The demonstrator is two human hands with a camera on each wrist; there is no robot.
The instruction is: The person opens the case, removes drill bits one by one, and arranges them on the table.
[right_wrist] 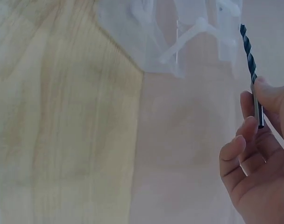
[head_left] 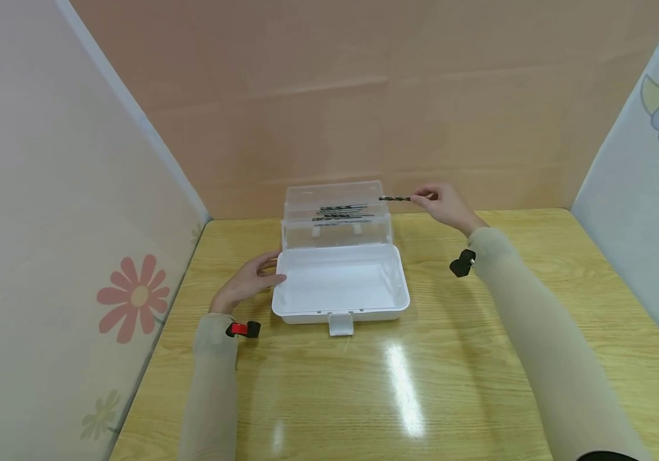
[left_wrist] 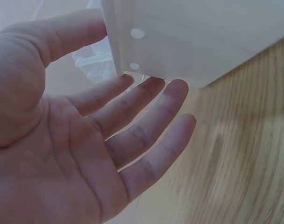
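Pinching a drill bit (right_wrist: 250,58) by its smooth shank (right_wrist: 257,112) in the right hand (head_left: 441,203), at the right end of the clear trays (head_left: 335,238); probably light, rigid, slightly slick, best held there, away from sharp edges. Resting the left hand (head_left: 250,282), loosely spread, against the white box (head_left: 306,317). More bits (head_left: 335,208) lying across the trays.

From well back at the person's head, one camera looks forward and down over the yellow wood-grain table (head_left: 317,397), the white rectangular plastic box (head_left: 306,317) mid-frame. The small black-and-red left wrist camera (head_left: 243,330) faces the bare left hand's (left_wrist: 81,135) palm very closely; the box's side, upper right, is shared with the head view. The small black right wrist camera (head_left: 463,263) looks past the bare right hand (right_wrist: 263,186), lower right, sharing the dark spiral drill bit (right_wrist: 250,58) and translucent plastic trays (right_wrist: 123,37), both high in frame, with the head view.
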